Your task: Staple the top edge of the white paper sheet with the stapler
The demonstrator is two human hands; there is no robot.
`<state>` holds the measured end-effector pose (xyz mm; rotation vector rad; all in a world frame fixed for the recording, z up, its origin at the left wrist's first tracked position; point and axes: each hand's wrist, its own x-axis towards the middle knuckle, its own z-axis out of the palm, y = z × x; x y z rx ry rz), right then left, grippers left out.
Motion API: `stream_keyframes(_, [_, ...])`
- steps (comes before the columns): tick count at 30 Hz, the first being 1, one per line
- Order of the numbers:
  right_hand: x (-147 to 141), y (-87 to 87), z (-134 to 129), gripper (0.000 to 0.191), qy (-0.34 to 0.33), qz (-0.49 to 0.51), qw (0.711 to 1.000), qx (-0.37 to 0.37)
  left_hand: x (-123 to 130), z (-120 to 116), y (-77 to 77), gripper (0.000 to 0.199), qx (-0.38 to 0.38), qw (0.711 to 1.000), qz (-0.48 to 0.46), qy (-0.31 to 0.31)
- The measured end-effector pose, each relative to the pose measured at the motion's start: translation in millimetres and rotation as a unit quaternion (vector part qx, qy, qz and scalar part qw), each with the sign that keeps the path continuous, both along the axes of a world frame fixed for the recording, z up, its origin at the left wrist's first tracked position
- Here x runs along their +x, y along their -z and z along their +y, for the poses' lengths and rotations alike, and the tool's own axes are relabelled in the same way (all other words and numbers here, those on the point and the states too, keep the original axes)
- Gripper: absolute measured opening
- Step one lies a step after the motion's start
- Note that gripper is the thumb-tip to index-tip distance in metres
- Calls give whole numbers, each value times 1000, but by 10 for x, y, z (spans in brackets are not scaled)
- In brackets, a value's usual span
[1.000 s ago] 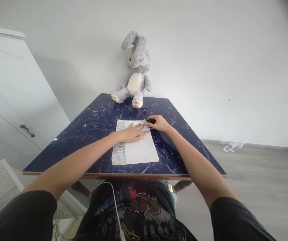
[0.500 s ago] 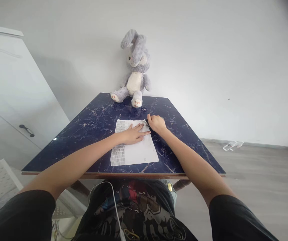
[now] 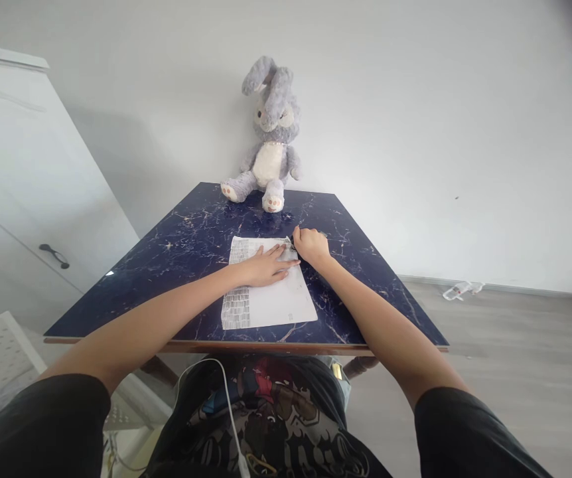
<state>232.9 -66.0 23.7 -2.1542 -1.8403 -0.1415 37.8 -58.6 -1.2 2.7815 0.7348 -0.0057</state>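
Note:
On the table lies a white sheet of paper with rows of dark pencil-like hatching down its left side. My left hand rests flat on its upper middle, fingers spread toward the top right corner. At that corner my right hand is closed in a fist. A small dark thing shows by its fingers, touching or very near the paper's edge; most of it is hidden, so its kind is unclear.
A grey plush rabbit sits at the back of the dark blue marbled table, against the wall. A white cabinet stands on the left, above a white perforated chair. A clear plastic item lies on the floor at right.
Hardly anything differs. Both hands hold the same places on and beside the paper; the whole view has shifted very slightly.

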Motion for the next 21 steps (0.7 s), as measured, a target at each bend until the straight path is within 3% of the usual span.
stream_keyframes(21, [-62,20,-6,59,3,-37,999,18,51,-93,-54,58,3,1000,14,-14])
